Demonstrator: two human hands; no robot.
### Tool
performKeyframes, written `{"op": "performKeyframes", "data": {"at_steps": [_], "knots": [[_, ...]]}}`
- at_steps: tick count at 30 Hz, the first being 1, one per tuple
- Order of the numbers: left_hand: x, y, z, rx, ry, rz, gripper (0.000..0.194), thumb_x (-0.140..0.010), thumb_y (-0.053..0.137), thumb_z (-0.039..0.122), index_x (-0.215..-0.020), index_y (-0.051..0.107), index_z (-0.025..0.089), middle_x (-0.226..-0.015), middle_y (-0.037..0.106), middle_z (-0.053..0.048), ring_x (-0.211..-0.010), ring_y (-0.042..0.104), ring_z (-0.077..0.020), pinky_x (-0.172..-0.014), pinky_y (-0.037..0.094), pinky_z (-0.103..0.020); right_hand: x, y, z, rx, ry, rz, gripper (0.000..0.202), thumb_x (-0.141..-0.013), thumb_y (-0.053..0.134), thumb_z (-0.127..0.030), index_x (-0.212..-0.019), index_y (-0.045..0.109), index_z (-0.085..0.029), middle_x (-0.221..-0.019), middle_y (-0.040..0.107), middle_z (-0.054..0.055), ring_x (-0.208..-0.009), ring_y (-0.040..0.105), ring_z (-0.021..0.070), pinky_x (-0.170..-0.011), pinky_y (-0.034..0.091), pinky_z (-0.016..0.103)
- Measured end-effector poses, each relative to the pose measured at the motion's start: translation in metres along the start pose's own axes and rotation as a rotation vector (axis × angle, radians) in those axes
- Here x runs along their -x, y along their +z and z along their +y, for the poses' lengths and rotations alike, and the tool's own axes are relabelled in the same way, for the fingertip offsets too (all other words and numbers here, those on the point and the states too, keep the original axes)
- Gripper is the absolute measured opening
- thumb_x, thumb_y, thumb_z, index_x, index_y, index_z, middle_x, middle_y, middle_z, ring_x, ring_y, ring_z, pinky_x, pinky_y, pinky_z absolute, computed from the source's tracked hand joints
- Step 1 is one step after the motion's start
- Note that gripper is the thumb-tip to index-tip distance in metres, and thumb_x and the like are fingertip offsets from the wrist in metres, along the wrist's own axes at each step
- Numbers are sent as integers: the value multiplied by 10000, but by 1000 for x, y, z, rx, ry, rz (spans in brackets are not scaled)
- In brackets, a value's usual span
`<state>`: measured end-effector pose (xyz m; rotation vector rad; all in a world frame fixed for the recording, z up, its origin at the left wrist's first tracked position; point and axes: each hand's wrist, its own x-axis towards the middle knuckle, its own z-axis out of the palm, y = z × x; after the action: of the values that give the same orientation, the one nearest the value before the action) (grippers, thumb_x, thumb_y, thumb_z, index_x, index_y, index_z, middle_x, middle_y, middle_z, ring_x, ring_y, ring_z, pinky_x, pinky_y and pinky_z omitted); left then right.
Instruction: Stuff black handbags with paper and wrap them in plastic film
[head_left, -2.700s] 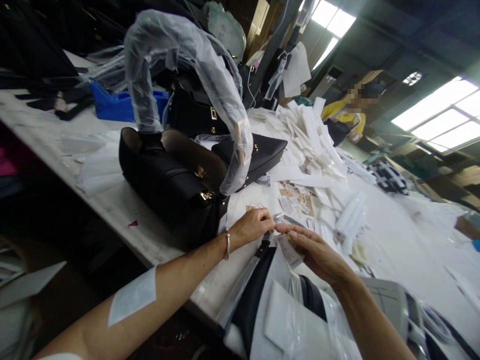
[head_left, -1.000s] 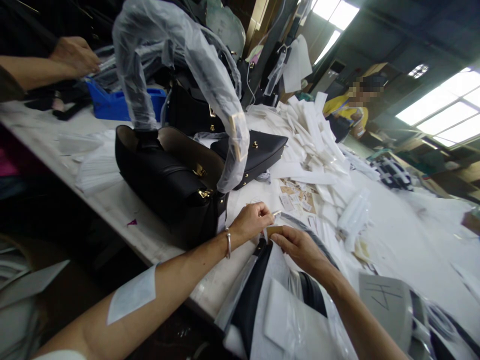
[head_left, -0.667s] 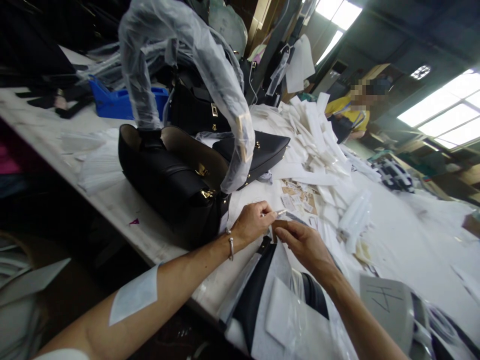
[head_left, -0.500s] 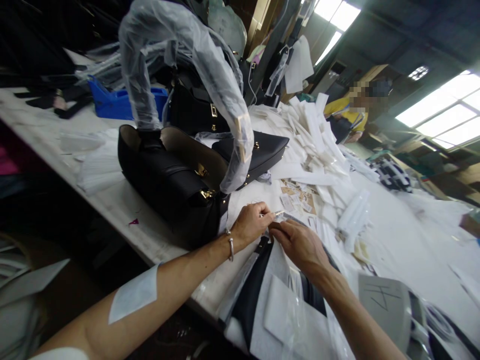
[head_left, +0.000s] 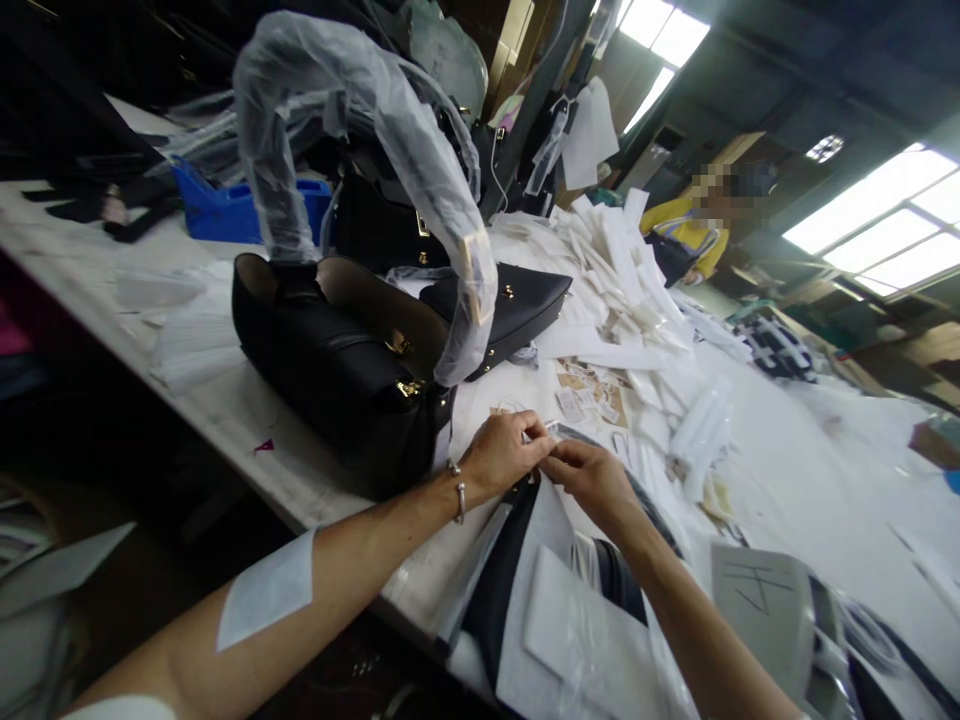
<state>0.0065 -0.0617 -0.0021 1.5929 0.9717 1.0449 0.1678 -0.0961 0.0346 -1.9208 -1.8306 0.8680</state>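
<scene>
My left hand (head_left: 506, 452) and my right hand (head_left: 592, 480) meet at the top end of a black bag (head_left: 491, 610) at the table's near edge. Fingers of both are pinched together on something small that they mostly hide. White sheets (head_left: 570, 620) and clear plastic lie over this bag. To the left of my hands an open black handbag (head_left: 322, 370) with gold clasps rests on the table, its handle (head_left: 420, 130) wrapped in clear plastic.
Another black bag (head_left: 525, 300) lies behind. White strips (head_left: 600, 260) are heaped beyond it, near small tags (head_left: 589, 400). A blue tape dispenser (head_left: 217, 205) stands at the left. A grey box (head_left: 757, 610) is at the right. A person in yellow (head_left: 686, 225) is farther back.
My right hand's fingers have drawn in against the left fingertips, and the small gold-coloured piece seen there before is now hidden. The view has shifted slightly.
</scene>
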Motion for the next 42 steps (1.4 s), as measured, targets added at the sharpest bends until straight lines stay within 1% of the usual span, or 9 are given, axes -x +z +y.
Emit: {"op": "performKeyframes", "data": {"at_steps": [4,13,19,21,25,29,32,35,42], "knots": [[-1,-1,2,5,2,15,121,-804,605,242,-717,661,180,-672,669,20,-638,612,-127,-613,420,-221,5,-2,3,-183,55,-44,336,-790,618,-513,-732,705,-194,-611,590,-13,-518,465,121,-489,360,247],[1,-1,0,-197,11,30,109,-828,596,219,-750,670,199,-756,707,8,-734,648,-155,-680,452,-238,3,1,-18,316,-238,56,239,-864,561,-351,-739,722,-227,-703,675,8,-660,590,166,-631,370,276],[6,0,0,-337,171,-11,74,-854,614,201,-790,653,201,-817,705,3,-776,649,-151,-704,463,-230,0,9,-5,98,-23,100,205,-789,593,-361,-676,661,-204,-582,617,-18,-559,540,145,-558,367,256],[8,3,-2,-384,290,-84,72,-867,598,181,-825,655,199,-875,705,-4,-823,652,-150,-718,467,-226,-1,10,3,7,24,103,101,-724,588,-277,-714,653,-201,-563,590,-39,-530,516,134,-536,369,247],[9,9,-6,-389,424,-181,98,-879,568,154,-834,648,187,-902,696,-13,-849,650,-147,-738,482,-226,-2,13,10,-107,33,53,191,-618,509,-162,-735,657,-196,-542,558,-60,-500,474,115,-510,363,232],[7,7,-3,-213,315,-99,103,-871,547,131,-823,615,192,-811,675,8,-790,647,-138,-741,494,-228,-3,16,7,-221,1,42,92,-706,569,-241,-655,626,-190,-500,506,-57,-475,437,104,-468,337,224],[5,1,1,-146,182,10,104,-872,546,131,-915,608,204,-851,672,17,-815,649,-136,-768,502,-229,-4,17,5,-305,7,46,252,-795,613,-417,-722,662,-181,-532,521,-44,-456,428,96,-432,325,222],[2,-4,2,-255,87,72,179,-843,581,129,-1000,609,212,-1013,655,-5,-894,643,-148,-803,506,-239,-6,17,7,-332,29,61,351,-807,624,-515,-815,703,-172,-566,555,-30,-446,447,97,-415,346,225],[0,-6,0,-453,-15,-113,111,-910,553,288,-887,631,212,-916,673,-23,-920,638,-199,-803,496,-277,-2,16,13,-372,43,127,331,-788,664,-508,-866,646,-187,-572,580,-38,-414,477,96,-398,379,218]]}}
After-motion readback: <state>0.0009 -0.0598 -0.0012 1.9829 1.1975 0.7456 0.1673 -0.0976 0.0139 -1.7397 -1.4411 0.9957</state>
